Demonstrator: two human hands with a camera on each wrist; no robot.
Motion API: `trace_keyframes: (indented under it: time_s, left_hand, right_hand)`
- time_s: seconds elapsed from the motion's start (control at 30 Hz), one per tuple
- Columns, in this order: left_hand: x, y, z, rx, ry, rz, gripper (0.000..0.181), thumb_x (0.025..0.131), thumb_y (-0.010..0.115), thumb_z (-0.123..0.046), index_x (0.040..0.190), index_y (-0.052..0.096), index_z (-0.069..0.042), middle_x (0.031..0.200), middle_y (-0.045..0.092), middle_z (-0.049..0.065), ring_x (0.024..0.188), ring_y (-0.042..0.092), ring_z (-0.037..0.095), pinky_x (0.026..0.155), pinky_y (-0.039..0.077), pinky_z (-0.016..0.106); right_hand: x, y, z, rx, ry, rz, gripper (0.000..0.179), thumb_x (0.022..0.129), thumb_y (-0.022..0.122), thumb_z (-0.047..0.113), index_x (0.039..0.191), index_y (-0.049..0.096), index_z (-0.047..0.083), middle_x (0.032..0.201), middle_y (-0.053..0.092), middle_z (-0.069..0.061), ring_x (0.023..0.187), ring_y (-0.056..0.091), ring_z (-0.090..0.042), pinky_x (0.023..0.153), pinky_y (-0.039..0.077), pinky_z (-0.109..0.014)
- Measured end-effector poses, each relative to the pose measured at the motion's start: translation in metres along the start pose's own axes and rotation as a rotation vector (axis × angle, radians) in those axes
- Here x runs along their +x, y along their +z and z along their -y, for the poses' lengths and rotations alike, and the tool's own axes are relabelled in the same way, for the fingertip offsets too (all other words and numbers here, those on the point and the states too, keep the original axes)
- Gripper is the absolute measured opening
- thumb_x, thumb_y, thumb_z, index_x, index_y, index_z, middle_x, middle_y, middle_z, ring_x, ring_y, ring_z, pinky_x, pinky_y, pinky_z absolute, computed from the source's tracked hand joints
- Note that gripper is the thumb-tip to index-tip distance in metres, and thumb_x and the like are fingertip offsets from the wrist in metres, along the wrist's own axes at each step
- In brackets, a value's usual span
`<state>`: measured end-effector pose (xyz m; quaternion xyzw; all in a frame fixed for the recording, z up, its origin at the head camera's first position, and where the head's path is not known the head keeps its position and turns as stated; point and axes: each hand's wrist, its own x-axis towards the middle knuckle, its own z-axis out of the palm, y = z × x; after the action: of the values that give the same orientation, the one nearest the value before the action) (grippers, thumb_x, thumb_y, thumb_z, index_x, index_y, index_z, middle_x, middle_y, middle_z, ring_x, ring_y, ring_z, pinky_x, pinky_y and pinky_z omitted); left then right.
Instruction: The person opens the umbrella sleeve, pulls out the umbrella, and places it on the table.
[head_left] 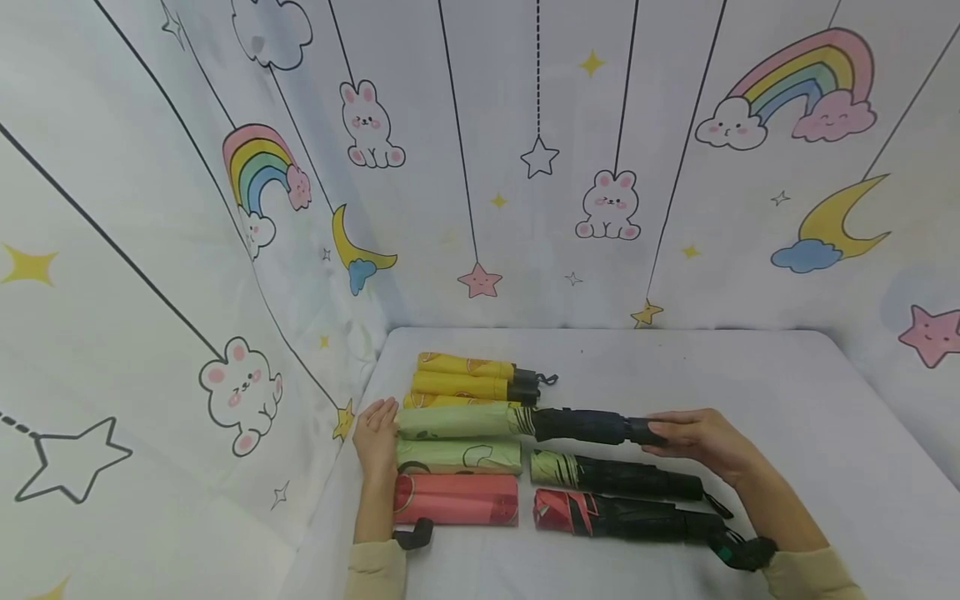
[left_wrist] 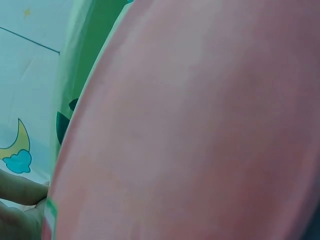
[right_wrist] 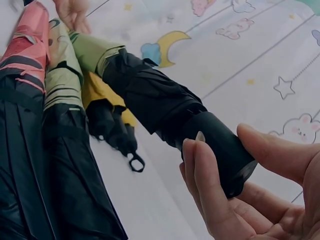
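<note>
In the head view my right hand (head_left: 697, 437) pinches the black handle (right_wrist: 217, 150) of a folded green-and-black umbrella (head_left: 577, 425) between thumb and fingertips. At that umbrella's left part is a pale green sleeve (head_left: 457, 421); how far the umbrella reaches inside is hidden. My left hand (head_left: 375, 437) touches the sleeve's left end with its fingers fairly straight; the thumb is hidden. Nearer lie a second green sleeve (head_left: 457, 457) and green-and-black umbrella (head_left: 626, 477), apart from each other. A red sleeve (head_left: 457, 500) fills much of the left wrist view, near a red-and-black umbrella (head_left: 630, 515).
Behind the lifted umbrella lie several yellow umbrellas (head_left: 461, 385) with black handles. A white cloth covers the table (head_left: 675, 367). A printed fabric wall (head_left: 510, 233) stands at the back and left. Black straps (head_left: 415, 533) circle both wrists.
</note>
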<state>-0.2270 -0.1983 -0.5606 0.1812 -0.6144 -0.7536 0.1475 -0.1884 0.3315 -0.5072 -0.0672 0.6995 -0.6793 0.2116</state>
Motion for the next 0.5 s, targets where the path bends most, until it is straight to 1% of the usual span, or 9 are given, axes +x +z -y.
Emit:
trace_keyframes:
  time_s: [0.17,0.3,0.5]
  left_hand:
    - [0.0,-0.001,0.001,0.001,-0.002,0.007,0.058,0.097,0.045,0.018,0.153,0.037,0.008,0.152,0.052,0.025,0.142,0.051,0.033,0.085,0.053,0.012]
    - [0.0,-0.001,0.001,-0.001,-0.005,0.009,0.058,0.096,0.046,0.018,0.153,0.037,0.008,0.152,0.053,0.025,0.142,0.052,0.033,0.085,0.053,0.012]
    - [0.001,-0.002,0.002,0.008,0.009,0.008,0.058,0.095,0.046,0.019,0.152,0.038,0.009,0.15,0.054,0.026,0.14,0.053,0.034,0.088,0.054,0.013]
  right_hand:
    - [-0.003,-0.003,0.0,-0.013,0.006,0.001,0.043,0.106,0.061,0.014,0.138,0.057,-0.015,0.125,0.074,-0.007,0.109,0.074,-0.031,0.097,0.06,-0.034]
    - [-0.006,-0.006,0.0,0.004,0.01,0.008,0.041,0.106,0.061,0.012,0.137,0.058,-0.015,0.124,0.074,-0.005,0.11,0.074,-0.03,0.097,0.06,-0.034]
    - [-0.01,-0.012,-0.005,0.024,0.016,0.016,0.038,0.107,0.06,0.011,0.136,0.061,-0.012,0.125,0.074,-0.005,0.111,0.074,-0.03,0.098,0.06,-0.033]
